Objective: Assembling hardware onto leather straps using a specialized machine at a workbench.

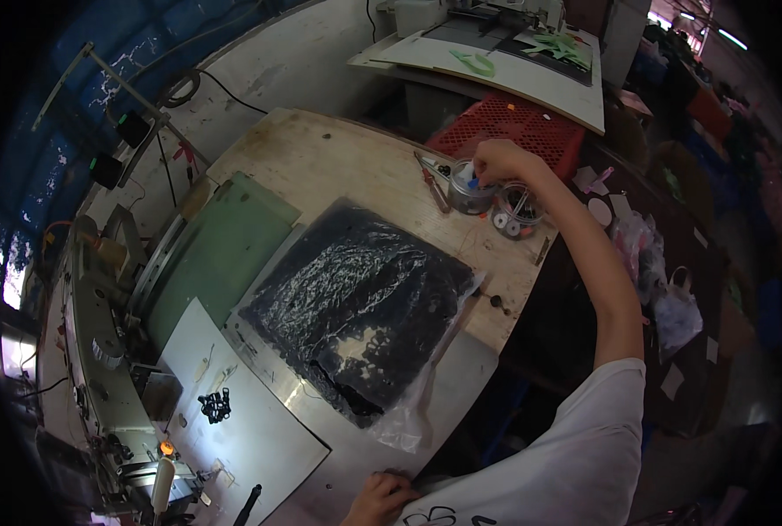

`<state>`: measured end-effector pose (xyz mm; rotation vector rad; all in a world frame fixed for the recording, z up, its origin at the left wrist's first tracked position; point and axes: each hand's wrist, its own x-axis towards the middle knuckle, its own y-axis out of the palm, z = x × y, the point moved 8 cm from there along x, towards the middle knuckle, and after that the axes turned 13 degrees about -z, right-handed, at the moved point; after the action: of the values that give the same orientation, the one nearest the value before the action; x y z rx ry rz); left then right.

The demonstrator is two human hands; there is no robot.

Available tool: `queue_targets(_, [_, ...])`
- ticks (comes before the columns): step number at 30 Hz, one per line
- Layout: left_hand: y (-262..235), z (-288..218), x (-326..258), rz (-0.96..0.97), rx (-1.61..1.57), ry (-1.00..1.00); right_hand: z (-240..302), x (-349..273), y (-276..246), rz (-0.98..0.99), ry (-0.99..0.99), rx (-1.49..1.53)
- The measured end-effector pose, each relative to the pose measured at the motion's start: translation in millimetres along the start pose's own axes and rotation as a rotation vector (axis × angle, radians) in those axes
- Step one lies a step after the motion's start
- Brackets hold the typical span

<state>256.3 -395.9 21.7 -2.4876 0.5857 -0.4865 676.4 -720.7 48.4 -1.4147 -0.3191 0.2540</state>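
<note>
My right hand (pixel 501 160) is stretched out to the far right part of the wooden table. Its fingers are pinched together and point down into a clear round tub (pixel 471 200). A small blue bit (pixel 473 183) shows at the fingertips; whether they grip it is too small to tell. Close to the table's front edge rests my left hand (pixel 380 497), fingers curled in, with nothing seen in it. Between the hands lies a black, flat bundle in clear plastic film (pixel 356 298). A second clear tub (pixel 519 210) with bobbins stands beside the first, under my right wrist.
A sewing machine (pixel 101 342) runs along the left. Small black parts (pixel 215 405) lie on a white board (pixel 259 447) beside it. A green sheet (pixel 215 245) covers the table's left side. Thread snips (pixel 435 186) lie by the tubs. Behind stands a red crate (pixel 514 131).
</note>
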Motion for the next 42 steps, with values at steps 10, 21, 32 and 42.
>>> queue_targets(10, [3.9, 2.6, -1.2, 0.052, -0.012, 0.005, -32.5, -8.8, 6.3, -0.036, 0.139, 0.400])
queue_targets(21, [3.0, 1.0, 0.1, 0.051, -0.011, -0.019, 5.1, -8.0, -3.1, -0.098, -0.013, 0.268])
queue_targets(32, [-2.1, -4.7, 6.6, 0.014, -0.008, -0.021, 9.2, 12.2, 34.1, 0.105, -0.062, -0.306])
queue_targets(42, [-2.9, -2.9, 4.8, 0.001, -0.004, -0.018, 14.4, 4.3, 24.2, 0.193, -0.024, -0.075])
